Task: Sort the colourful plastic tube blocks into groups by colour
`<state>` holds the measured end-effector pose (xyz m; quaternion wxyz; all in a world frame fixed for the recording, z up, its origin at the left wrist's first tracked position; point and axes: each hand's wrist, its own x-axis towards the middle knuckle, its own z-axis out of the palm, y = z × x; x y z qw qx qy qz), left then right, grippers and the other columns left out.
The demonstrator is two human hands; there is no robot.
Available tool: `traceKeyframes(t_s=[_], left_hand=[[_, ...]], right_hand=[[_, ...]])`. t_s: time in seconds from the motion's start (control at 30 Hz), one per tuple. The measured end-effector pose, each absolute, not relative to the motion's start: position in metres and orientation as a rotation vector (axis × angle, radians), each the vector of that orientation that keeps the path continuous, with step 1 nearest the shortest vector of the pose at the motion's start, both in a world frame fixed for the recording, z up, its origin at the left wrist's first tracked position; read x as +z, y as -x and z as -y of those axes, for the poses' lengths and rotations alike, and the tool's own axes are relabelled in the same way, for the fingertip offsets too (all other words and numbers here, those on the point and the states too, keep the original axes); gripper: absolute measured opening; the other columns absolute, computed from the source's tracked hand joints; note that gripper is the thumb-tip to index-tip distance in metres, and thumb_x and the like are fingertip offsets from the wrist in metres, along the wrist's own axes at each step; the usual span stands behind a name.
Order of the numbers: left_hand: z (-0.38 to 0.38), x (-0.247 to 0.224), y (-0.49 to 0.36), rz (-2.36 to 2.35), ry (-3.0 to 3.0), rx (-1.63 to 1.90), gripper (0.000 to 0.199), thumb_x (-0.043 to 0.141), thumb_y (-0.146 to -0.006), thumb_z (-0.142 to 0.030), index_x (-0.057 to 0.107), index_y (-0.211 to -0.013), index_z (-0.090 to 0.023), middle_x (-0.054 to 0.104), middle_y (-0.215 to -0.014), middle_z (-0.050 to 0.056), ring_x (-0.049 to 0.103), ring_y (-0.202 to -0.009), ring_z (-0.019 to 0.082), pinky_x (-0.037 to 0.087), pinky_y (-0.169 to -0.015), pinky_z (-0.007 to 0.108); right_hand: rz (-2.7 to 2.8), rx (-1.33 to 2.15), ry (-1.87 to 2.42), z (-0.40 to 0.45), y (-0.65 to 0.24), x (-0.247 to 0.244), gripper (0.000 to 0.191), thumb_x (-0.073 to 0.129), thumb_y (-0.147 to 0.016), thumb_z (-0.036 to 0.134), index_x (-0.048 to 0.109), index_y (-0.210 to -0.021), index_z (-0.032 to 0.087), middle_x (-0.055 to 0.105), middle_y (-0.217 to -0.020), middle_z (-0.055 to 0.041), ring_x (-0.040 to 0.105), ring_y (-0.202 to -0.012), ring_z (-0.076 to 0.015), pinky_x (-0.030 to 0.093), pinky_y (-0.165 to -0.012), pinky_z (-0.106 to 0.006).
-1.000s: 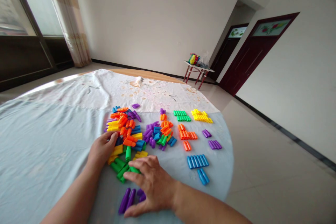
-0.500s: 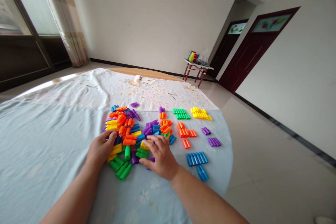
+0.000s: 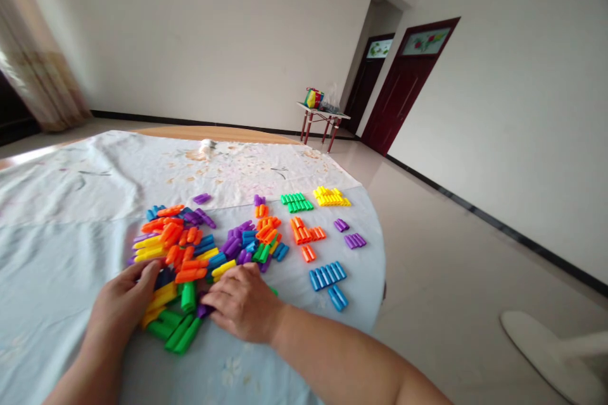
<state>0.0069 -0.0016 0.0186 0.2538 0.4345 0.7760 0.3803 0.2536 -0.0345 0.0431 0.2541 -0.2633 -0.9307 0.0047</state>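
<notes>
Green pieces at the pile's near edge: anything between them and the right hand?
Yes, something purple, partly hidden by the fingers, sits between the right hand and those green pieces. Can't tell if the fingers grip it. Nothing else visible in that gap.

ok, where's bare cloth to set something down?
Bare: blue cloth left of the left hand, and on the near side of the closest green pieces. Crowded: the mixed-colour pile by the right hand.
</notes>
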Motion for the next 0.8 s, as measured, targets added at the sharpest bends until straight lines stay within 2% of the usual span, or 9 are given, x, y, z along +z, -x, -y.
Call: traceKeyframes(t_s=[0.13,0.27,0.43,0.53,0.6,0.8], left_hand=[[-0.002,0.014,-0.004,-2.096,-1.178,1.035,0.045,0.051,-0.071,-0.047,0.065,-0.1,-0.016,0.07,-0.088,0.005,0.063,-0.078,0.021,0.047,-0.054,0.021],[0.001,0.014,-0.006,-2.093,-1.183,1.046,0.045,0.051,-0.072,-0.046,0.064,-0.102,-0.015,0.069,-0.09,0.004,0.062,-0.079,0.019,0.046,-0.056,0.02],[0.006,0.019,-0.012,-2.063,-1.204,1.055,0.049,0.048,-0.072,-0.05,0.064,-0.103,-0.015,0.069,-0.086,0.003,0.062,-0.073,0.018,0.046,-0.054,0.02],[0.006,0.019,-0.013,-2.071,-1.203,1.067,0.049,0.046,-0.072,-0.051,0.065,-0.101,-0.016,0.069,-0.082,0.003,0.062,-0.071,0.019,0.046,-0.053,0.021],[0.005,0.019,-0.013,-2.079,-1.202,1.071,0.048,0.046,-0.072,-0.051,0.065,-0.099,-0.017,0.069,-0.083,0.003,0.062,-0.072,0.019,0.046,-0.053,0.021],[0.005,0.018,-0.012,-2.088,-1.208,1.058,0.046,0.047,-0.072,-0.051,0.066,-0.099,-0.018,0.069,-0.087,0.004,0.062,-0.073,0.019,0.046,-0.054,0.022]], right_hand=[[2.457,0.073,0.684,0.034,-0.254,0.039,0.014,0.05,-0.085,0.027,0.06,-0.093,0.021,0.066,-0.098,0.0018,0.049,-0.104,-0.0141,0.029,-0.094,-0.033],[2.289,0.205,0.728,0.039,-0.257,0.045,0.007,0.056,-0.081,0.024,0.062,-0.083,0.023,0.067,-0.098,0.0028,0.047,-0.108,-0.0159,0.029,-0.096,-0.033],[2.022,0.49,0.798,0.043,-0.273,0.07,0.009,0.058,-0.079,0.018,0.063,-0.084,0.021,0.067,-0.094,-0.0013,0.054,-0.099,-0.0155,0.038,-0.093,-0.032],[1.883,0.585,0.873,0.04,-0.291,0.076,0.012,0.053,-0.083,0.018,0.063,-0.089,0.02,0.067,-0.09,-0.0032,0.059,-0.091,-0.0149,0.045,-0.084,-0.029],[1.843,0.546,0.945,0.037,-0.303,0.075,0.014,0.05,-0.085,0.018,0.062,-0.093,0.019,0.067,-0.089,-0.004,0.06,-0.087,-0.0147,0.047,-0.08,-0.028],[2.077,0.254,0.998,0.039,-0.327,0.062,0.016,0.051,-0.085,0.015,0.063,-0.094,0.021,0.066,-0.092,-0.0043,0.057,-0.091,-0.0174,0.043,-0.085,-0.035]])
